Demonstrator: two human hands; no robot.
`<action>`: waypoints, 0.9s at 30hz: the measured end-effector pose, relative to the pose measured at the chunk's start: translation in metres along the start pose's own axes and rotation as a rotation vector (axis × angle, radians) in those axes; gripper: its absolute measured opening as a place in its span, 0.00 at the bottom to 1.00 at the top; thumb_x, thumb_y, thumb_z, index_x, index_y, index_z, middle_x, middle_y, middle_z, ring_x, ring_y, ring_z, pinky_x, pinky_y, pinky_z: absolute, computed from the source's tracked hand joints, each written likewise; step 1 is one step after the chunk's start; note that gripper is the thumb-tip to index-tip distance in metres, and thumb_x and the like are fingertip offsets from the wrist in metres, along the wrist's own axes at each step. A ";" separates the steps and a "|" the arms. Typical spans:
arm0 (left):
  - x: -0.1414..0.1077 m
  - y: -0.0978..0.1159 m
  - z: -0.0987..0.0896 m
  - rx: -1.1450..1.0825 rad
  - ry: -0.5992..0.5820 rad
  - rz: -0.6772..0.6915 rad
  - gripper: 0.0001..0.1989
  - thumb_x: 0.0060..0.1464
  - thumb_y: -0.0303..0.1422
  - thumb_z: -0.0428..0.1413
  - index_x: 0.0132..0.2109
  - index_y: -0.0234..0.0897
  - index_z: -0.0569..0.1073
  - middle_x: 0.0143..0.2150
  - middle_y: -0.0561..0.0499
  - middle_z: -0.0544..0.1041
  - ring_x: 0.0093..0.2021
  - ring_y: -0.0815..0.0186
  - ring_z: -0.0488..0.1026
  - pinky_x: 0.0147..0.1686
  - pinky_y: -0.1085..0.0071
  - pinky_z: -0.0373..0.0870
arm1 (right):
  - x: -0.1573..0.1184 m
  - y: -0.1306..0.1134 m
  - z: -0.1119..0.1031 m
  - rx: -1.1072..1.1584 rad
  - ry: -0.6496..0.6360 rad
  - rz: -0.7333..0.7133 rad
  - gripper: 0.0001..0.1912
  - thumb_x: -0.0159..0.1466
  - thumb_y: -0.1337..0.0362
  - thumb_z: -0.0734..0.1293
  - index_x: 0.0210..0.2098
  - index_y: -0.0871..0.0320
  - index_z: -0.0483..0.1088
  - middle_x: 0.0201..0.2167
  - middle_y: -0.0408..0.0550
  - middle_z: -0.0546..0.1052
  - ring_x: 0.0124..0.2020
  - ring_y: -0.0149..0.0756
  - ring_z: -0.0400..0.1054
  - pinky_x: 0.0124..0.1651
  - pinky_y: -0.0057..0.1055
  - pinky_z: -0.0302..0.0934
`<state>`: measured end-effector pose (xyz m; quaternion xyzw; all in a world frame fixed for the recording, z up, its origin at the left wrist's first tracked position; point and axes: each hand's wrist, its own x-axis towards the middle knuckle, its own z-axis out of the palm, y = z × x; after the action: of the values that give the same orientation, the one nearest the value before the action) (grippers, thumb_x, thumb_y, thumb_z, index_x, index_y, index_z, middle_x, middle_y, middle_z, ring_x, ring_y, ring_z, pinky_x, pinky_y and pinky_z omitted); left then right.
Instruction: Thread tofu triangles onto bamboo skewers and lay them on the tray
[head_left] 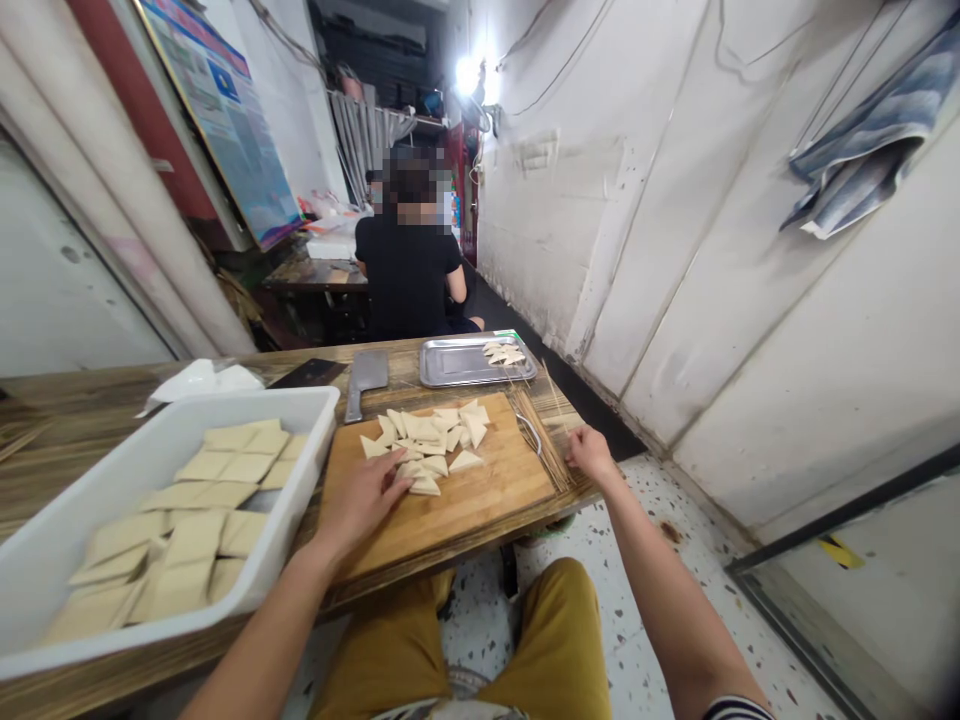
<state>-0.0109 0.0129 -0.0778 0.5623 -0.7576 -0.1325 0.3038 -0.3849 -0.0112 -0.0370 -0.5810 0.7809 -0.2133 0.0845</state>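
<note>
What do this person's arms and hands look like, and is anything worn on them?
Both hands are bare, with no gloves: the left hand and the right hand. The forearms are bare too. A dark sleeve with white stripes shows at the bottom edge of the view, on the right arm.

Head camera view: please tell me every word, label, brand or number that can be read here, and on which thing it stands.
None can be read: the wall poster has printed lines, but they are too small and blurred to read; the cleaver, the steel tray and the white plastic tub show no readable marks.
</note>
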 end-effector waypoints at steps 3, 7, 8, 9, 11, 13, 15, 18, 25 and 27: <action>-0.005 0.007 0.000 -0.039 0.022 -0.100 0.22 0.52 0.45 0.51 0.48 0.35 0.73 0.33 0.48 0.73 0.34 0.61 0.69 0.36 0.67 0.64 | -0.022 -0.004 -0.001 0.281 -0.025 -0.023 0.15 0.67 0.65 0.53 0.37 0.64 0.69 0.23 0.45 0.73 0.18 0.27 0.64 0.22 0.22 0.57; -0.009 0.010 0.001 -0.117 0.041 -0.117 0.18 0.50 0.45 0.53 0.41 0.35 0.72 0.35 0.48 0.74 0.34 0.61 0.69 0.35 0.68 0.63 | -0.068 -0.023 0.008 0.563 -0.086 -0.071 0.16 0.65 0.56 0.55 0.40 0.61 0.67 0.18 0.36 0.63 0.14 0.24 0.51 0.16 0.21 0.47; -0.009 0.009 0.001 -0.129 0.037 -0.120 0.18 0.50 0.45 0.53 0.40 0.34 0.72 0.34 0.48 0.74 0.34 0.62 0.69 0.34 0.68 0.63 | -0.080 -0.029 0.012 0.645 -0.125 -0.080 0.17 0.64 0.54 0.56 0.42 0.60 0.66 0.17 0.34 0.60 0.13 0.23 0.49 0.16 0.21 0.45; -0.009 0.008 0.002 -0.135 0.035 -0.129 0.19 0.50 0.45 0.53 0.41 0.34 0.71 0.33 0.48 0.73 0.33 0.62 0.69 0.33 0.68 0.63 | -0.090 -0.035 0.016 0.770 -0.194 -0.082 0.18 0.63 0.53 0.58 0.43 0.60 0.66 0.16 0.33 0.57 0.13 0.22 0.47 0.15 0.20 0.43; -0.009 0.007 0.003 -0.126 0.026 -0.150 0.20 0.50 0.45 0.53 0.44 0.34 0.71 0.30 0.50 0.72 0.31 0.62 0.68 0.31 0.69 0.62 | -0.109 -0.047 0.024 1.114 -0.415 -0.061 0.20 0.59 0.51 0.65 0.44 0.59 0.67 0.16 0.31 0.55 0.13 0.21 0.45 0.15 0.20 0.39; -0.010 0.008 0.002 -0.100 0.022 -0.153 0.22 0.50 0.45 0.53 0.46 0.34 0.71 0.30 0.50 0.72 0.30 0.62 0.68 0.30 0.69 0.61 | -0.123 -0.058 0.031 1.405 -0.633 -0.035 0.21 0.55 0.53 0.70 0.42 0.58 0.68 0.17 0.32 0.57 0.14 0.20 0.46 0.15 0.19 0.37; -0.011 0.011 -0.001 -0.073 0.036 -0.151 0.21 0.49 0.45 0.53 0.44 0.34 0.73 0.32 0.49 0.73 0.31 0.62 0.68 0.30 0.69 0.61 | -0.134 -0.067 0.035 1.537 -0.760 -0.028 0.19 0.54 0.55 0.72 0.41 0.58 0.70 0.18 0.33 0.60 0.14 0.20 0.49 0.16 0.20 0.39; -0.016 0.016 -0.006 -0.096 0.120 -0.215 0.20 0.47 0.46 0.55 0.39 0.34 0.75 0.31 0.49 0.74 0.31 0.62 0.69 0.31 0.69 0.61 | -0.148 -0.078 0.040 1.591 -0.843 -0.041 0.18 0.54 0.59 0.73 0.42 0.59 0.71 0.20 0.36 0.67 0.16 0.21 0.56 0.18 0.21 0.47; -0.024 0.022 -0.010 -0.757 0.420 -0.384 0.19 0.46 0.45 0.59 0.40 0.34 0.73 0.37 0.49 0.78 0.38 0.63 0.73 0.40 0.69 0.68 | -0.167 -0.087 0.060 1.481 -0.744 -0.076 0.17 0.54 0.56 0.73 0.37 0.60 0.70 0.24 0.42 0.73 0.19 0.24 0.62 0.24 0.24 0.57; -0.024 0.026 -0.013 -1.064 0.402 -0.421 0.17 0.46 0.41 0.61 0.39 0.33 0.71 0.39 0.47 0.78 0.40 0.63 0.74 0.40 0.68 0.71 | -0.169 -0.088 0.067 1.416 -0.681 -0.108 0.17 0.54 0.56 0.72 0.37 0.60 0.69 0.23 0.41 0.73 0.18 0.23 0.61 0.23 0.24 0.56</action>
<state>-0.0184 0.0457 -0.0610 0.4848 -0.3876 -0.4416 0.6478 -0.2304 0.1124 -0.0788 -0.4593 0.3609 -0.4740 0.6589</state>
